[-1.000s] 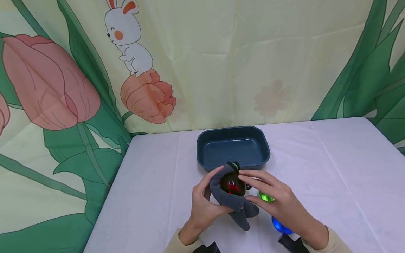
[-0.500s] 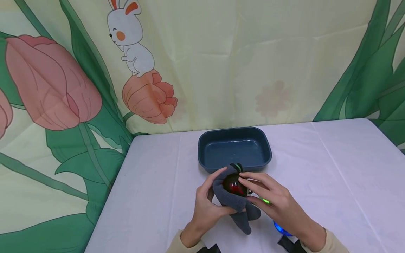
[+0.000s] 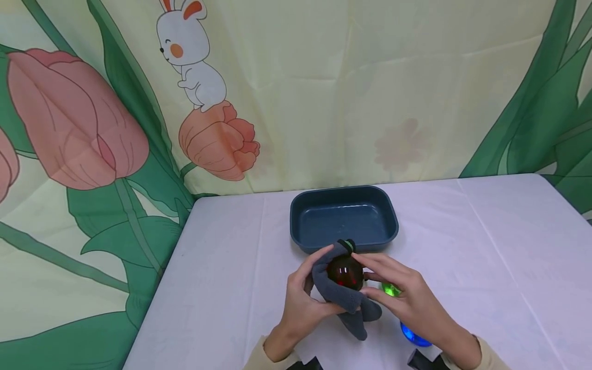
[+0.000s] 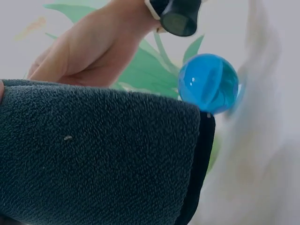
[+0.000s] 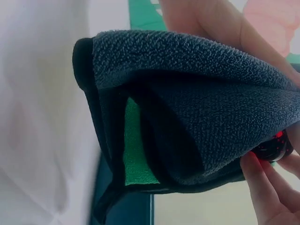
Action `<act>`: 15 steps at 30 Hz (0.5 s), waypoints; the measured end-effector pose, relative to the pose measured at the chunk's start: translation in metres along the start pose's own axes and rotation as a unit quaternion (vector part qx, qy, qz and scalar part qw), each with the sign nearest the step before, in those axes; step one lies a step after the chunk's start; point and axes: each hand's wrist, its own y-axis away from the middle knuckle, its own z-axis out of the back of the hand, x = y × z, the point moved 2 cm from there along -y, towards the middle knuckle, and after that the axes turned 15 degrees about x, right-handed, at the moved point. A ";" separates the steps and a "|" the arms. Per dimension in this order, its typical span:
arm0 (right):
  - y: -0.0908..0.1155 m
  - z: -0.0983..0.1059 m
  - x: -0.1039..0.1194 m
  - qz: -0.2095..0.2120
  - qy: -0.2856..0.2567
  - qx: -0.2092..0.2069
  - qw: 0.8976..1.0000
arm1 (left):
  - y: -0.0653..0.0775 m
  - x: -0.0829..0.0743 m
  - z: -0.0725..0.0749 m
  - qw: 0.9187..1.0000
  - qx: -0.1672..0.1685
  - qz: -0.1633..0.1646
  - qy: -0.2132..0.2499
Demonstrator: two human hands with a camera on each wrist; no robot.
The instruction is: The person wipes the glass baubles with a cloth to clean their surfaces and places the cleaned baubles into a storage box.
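My left hand (image 3: 302, 308) holds a folded grey towel (image 3: 339, 294) that curves around a dark red see-through ball (image 3: 346, 272). With thumb and fingertips my right hand (image 3: 407, 290) grips the ball from the right. In the left wrist view the towel's fuzzy face (image 4: 98, 150) and black edging fill the near side, hiding the ball. The right wrist view looks into the towel's open end, where a green inner side (image 5: 137, 154) shows; a bit of the red ball (image 5: 274, 147) peeks out beside the right fingers (image 5: 262, 187).
A dark blue rectangular basin (image 3: 296, 221) stands behind the hands on the white-covered table (image 3: 222, 288). A green ball (image 3: 390, 289) and a blue ball (image 3: 416, 335) lie beneath and beside the right hand. A printed curtain (image 3: 300, 118) hangs behind the table.
The right fingers have shifted around the red ball, its shiny side has turned slightly, and more of the green ball shows under the hand. The left hand stays nearly in place with the towel.
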 end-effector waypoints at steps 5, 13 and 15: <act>0.000 0.003 0.001 0.006 0.015 0.019 1.000 | 0.000 0.000 0.001 1.000 -0.009 -0.003 0.004; 0.000 0.008 0.005 0.068 0.096 0.001 0.993 | 0.001 0.001 -0.001 1.000 -0.013 -0.003 0.003; 0.000 0.008 0.005 0.091 0.104 -0.004 0.990 | 0.001 0.001 -0.001 1.000 -0.014 -0.002 0.003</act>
